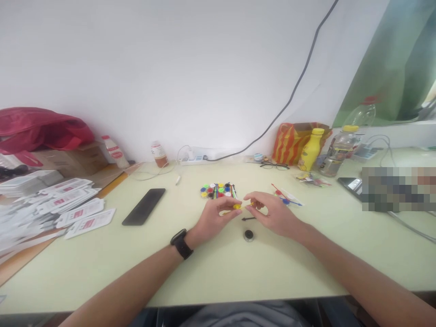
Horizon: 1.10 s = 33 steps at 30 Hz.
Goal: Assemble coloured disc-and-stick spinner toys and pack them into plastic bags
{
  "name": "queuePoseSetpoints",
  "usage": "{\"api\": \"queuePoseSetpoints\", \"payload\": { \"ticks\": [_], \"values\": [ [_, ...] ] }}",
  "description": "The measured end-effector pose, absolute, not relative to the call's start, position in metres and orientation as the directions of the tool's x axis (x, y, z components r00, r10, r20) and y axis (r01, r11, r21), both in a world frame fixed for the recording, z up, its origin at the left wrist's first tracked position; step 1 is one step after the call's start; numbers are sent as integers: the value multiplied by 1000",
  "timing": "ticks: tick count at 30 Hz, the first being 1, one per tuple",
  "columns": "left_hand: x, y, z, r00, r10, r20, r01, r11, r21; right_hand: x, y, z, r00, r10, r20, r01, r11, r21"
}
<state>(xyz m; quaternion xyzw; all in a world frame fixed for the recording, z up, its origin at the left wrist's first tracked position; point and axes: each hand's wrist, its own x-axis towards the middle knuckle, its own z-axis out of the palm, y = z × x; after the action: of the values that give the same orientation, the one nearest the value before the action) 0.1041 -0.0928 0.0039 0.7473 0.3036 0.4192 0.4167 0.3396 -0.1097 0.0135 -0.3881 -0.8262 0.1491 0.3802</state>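
Observation:
My left hand (213,217), with a black watch on its wrist, pinches a small yellow round piece (237,206) between thumb and fingertips. Close beside it, my right hand (270,211) has its thumb and index finger together on a tiny yellow bit (252,204); its kind is too small to make out. The two hands' fingertips are a little apart. Below them on the table lie a black arrow-shaped piece (248,219) and a small round black and silver disc (249,235). Just beyond the left hand sit several coloured round caps (204,190) beside coloured sticks.
Red and blue arrow-shaped pieces (289,198) lie right of the hands. A black phone (143,207) and white tags (81,213) are on the left. Along the wall stand a yellow bottle (310,150), a clear bottle (335,156), glasses (274,166) and a power strip (195,160).

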Motion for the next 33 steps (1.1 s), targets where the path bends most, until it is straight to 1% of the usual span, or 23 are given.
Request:
{"api": "queuePoseSetpoints", "payload": {
  "ticks": [7,10,13,15,18,21,24,26,28,30,33],
  "values": [
    [102,-92,9,488,793,365,143,-485,863,340,-112,16,-443,748,494,521,663,-537],
    [101,-94,14,510,784,353,142,-482,865,339,-114,19,-452,745,491,477,667,-572],
    [102,-96,16,512,786,347,103,-457,883,338,-114,22,-468,736,489,434,674,-598],
    [102,-97,16,521,793,316,68,-407,911,338,-114,22,-476,727,495,415,682,-602],
    [102,-97,17,564,792,232,3,-283,959,339,-112,23,-477,720,505,393,688,-610],
    [101,-95,19,588,784,197,-61,-200,978,338,-112,24,-442,726,527,386,684,-620],
    [101,-92,19,526,831,182,-108,-147,983,339,-112,25,-342,736,584,422,675,-605],
    [102,-90,18,471,865,173,-131,-125,983,339,-112,25,-313,747,586,437,661,-610],
    [102,-89,16,451,876,167,-146,-112,983,338,-114,24,-346,768,540,402,641,-654],
    [102,-88,16,447,879,164,-162,-101,982,335,-117,21,-384,786,485,330,607,-723],
    [102,-86,15,423,893,157,-183,-85,979,330,-120,17,-359,824,439,230,534,-814]
  ]
}}
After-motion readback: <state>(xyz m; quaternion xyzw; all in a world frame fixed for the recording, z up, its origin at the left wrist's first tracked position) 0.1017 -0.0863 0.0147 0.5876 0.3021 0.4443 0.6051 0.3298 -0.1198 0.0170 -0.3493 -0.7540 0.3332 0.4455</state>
